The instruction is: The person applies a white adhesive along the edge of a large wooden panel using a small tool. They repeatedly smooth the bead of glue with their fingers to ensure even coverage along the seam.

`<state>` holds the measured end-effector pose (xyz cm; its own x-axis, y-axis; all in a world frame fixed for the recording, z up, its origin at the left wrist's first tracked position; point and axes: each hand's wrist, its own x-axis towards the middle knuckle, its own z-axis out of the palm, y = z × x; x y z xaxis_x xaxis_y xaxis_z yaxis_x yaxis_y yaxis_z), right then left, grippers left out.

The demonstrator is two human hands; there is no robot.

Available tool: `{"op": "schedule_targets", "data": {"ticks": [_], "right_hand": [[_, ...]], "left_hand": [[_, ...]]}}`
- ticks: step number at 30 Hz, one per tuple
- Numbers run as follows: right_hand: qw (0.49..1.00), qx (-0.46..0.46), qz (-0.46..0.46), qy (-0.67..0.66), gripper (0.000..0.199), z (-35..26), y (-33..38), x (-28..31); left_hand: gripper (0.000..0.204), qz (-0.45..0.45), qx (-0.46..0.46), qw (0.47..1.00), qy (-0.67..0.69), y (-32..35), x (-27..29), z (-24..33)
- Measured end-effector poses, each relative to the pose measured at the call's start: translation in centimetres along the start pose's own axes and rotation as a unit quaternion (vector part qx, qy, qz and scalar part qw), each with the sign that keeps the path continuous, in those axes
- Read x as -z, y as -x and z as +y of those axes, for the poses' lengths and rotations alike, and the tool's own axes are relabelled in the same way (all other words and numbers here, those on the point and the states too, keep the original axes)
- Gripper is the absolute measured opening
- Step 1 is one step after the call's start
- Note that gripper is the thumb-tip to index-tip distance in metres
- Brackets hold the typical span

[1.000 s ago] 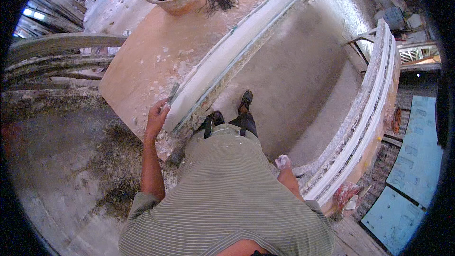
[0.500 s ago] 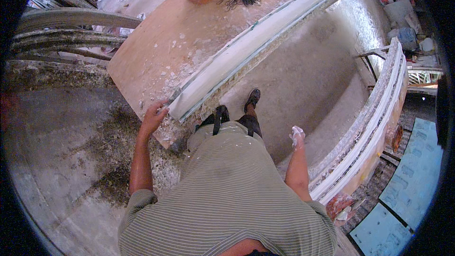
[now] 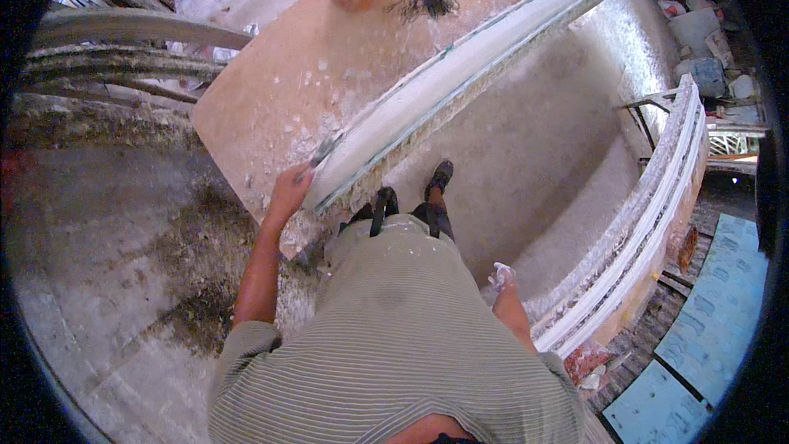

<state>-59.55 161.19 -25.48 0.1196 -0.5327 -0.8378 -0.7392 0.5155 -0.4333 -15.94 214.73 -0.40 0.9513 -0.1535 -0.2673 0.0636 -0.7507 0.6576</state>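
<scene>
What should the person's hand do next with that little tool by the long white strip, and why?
Probably slide the tool a little further along the long white moulding. The left hand holds it right at the moulding's near end on the board, where white crumbs lie. The right hand, coated white, hangs free at the person's side.

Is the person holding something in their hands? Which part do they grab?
The left hand grips a small grey tool by its lower end, against the near end of the long white plaster moulding. The right hand, white with plaster, holds nothing.
</scene>
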Motion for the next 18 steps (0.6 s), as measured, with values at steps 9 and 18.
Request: {"op": "schedule_targets", "data": {"ticks": [9, 18], "right_hand": [[0.988, 0.145, -0.040, 0.027, 0.023, -7.2, 0.7, -4.6], [0.969, 0.190, -0.072, 0.143, 0.030, -5.2, -2.0, -2.8]], "left_hand": [[0.039, -0.009, -0.007, 0.999, 0.045, -3.1, -1.9, -0.9], [0.034, -0.001, -0.097, 0.993, -0.071, 2.4, 3.0, -5.5]]}}
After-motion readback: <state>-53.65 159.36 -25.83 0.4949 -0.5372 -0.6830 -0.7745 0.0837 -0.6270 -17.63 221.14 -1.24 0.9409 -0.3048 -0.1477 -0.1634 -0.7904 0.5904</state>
